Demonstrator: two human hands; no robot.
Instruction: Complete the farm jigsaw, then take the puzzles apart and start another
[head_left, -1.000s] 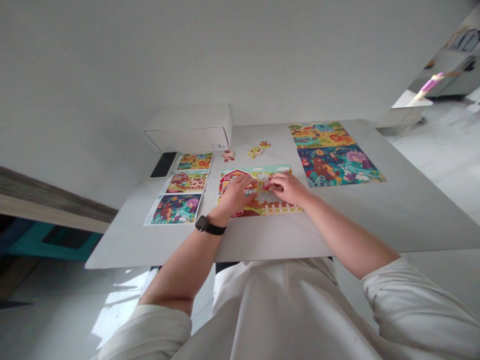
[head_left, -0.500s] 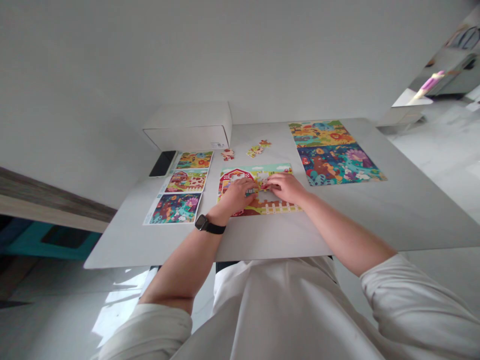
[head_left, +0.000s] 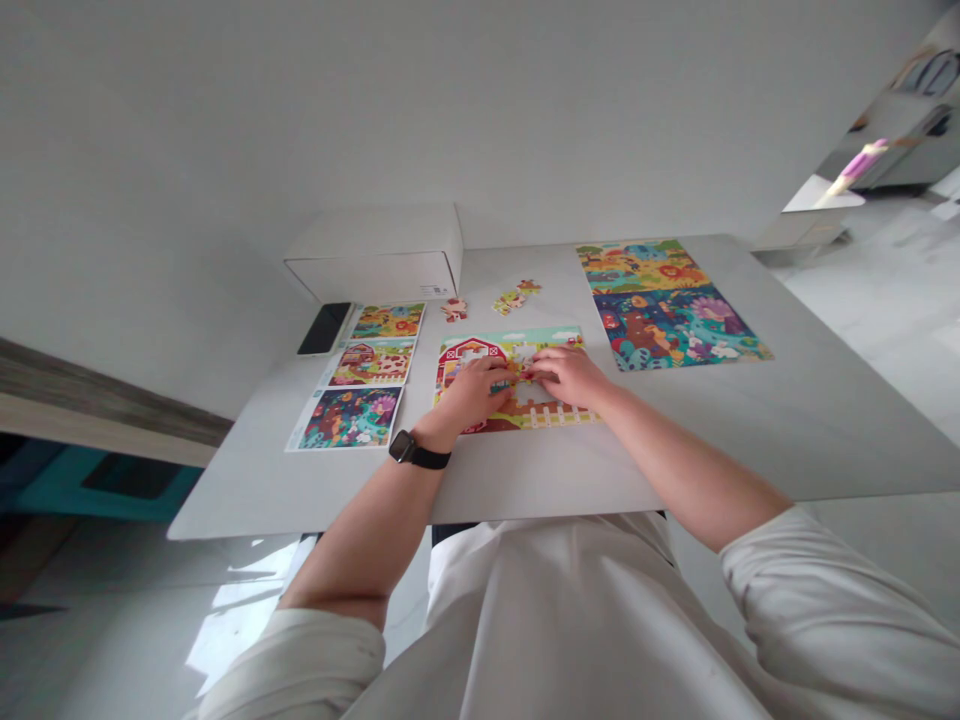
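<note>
White tabletop (head_left: 360, 495), and on it before me the farmyard jigsaw (head_left: 553, 414), its middle gap unfilled. My right hand (head_left: 568, 375) has edged toward my left hand (head_left: 474, 389), bringing work, I judge, to that gap's left side. Both grips look narrow; what they hold, I can't tell.

Farm puzzle (head_left: 547, 408) red, green, yellow; table (head_left: 555, 470) pale grey; watch (head_left: 418, 452) black

Hands (head_left: 469, 392): 2. Beneath: 1 puzzle (head_left: 562, 416). Left of hands: 3 small pictures (head_left: 371, 363), 1 phone (head_left: 324, 329), 1 box (head_left: 371, 275). Right: 2 large pictures (head_left: 671, 325). Beyond: loose pieces (head_left: 454, 310), count unclear.
</note>
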